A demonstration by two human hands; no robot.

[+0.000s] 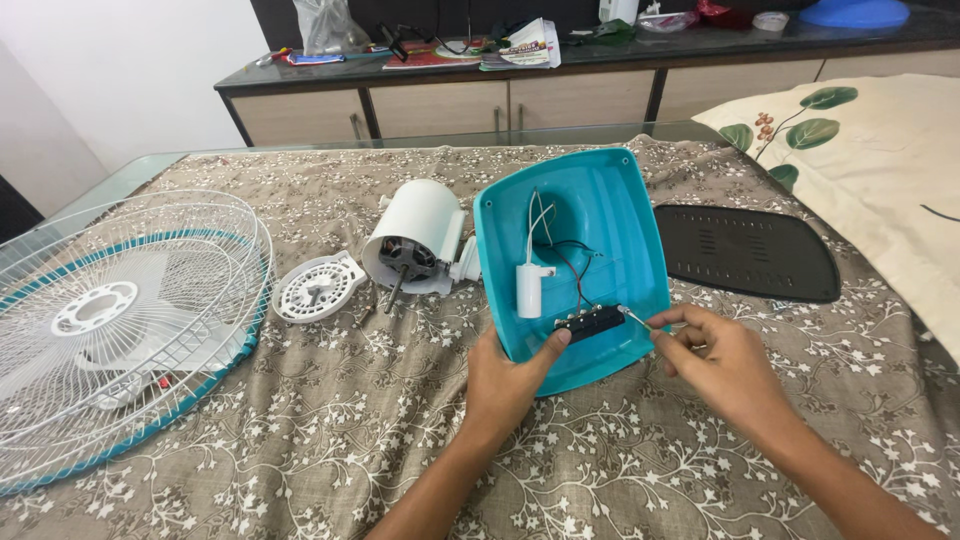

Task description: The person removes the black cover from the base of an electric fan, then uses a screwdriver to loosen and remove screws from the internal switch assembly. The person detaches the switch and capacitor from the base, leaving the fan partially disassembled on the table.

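Two bare arms reach up from the bottom edge over a brown cloth with white flowers (300, 470). The left hand (505, 380) curls around the near rim of a blue fan base (610, 215), which is tipped up so its hollow inside shows. Its thumb presses on a black switch block (590, 322) inside the base. The right hand (715, 360) pinches a thin metal tool (634, 317) between thumb and fingers, with the tip touching the end of that block. A white tube (528, 290) and some wires (565, 262) sit above the block. Just left of the base lies a white motor (415, 238). A round white cap (318, 288) and a big wire fan guard (110, 320) lie farther left. A black plate (750, 252) lies to the right.
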